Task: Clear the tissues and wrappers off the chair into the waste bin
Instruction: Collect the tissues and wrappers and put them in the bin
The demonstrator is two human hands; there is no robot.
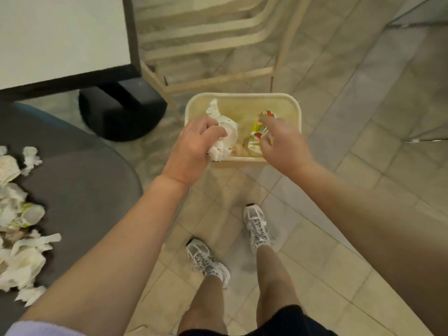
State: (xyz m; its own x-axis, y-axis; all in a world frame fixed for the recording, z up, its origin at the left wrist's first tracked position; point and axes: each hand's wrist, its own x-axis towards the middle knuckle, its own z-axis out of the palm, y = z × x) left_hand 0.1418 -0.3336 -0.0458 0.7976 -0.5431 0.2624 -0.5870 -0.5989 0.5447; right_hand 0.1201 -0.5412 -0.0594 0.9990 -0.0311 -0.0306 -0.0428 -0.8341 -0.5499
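A cream plastic waste bin (242, 97) stands on the tiled floor in front of me. Over its near left rim my left hand (194, 146) grips a bunch of crumpled white tissues and a paper cup (224, 132). Above the bin's right side my right hand (283, 141) has its fingers spread, and red, green and white wrappers (257, 132) lie just beneath the fingertips, inside the bin. Whether they still touch the fingers I cannot tell. At the far left, several crumpled tissues and cups (17, 226) lie on the dark grey chair seat (80, 185).
A white table top with a black edge (60, 37) and its black base (121, 110) stand behind the chair. A pale wooden chair frame (208, 44) is just beyond the bin. My two feet in white trainers (257, 229) are on the tiles below the bin.
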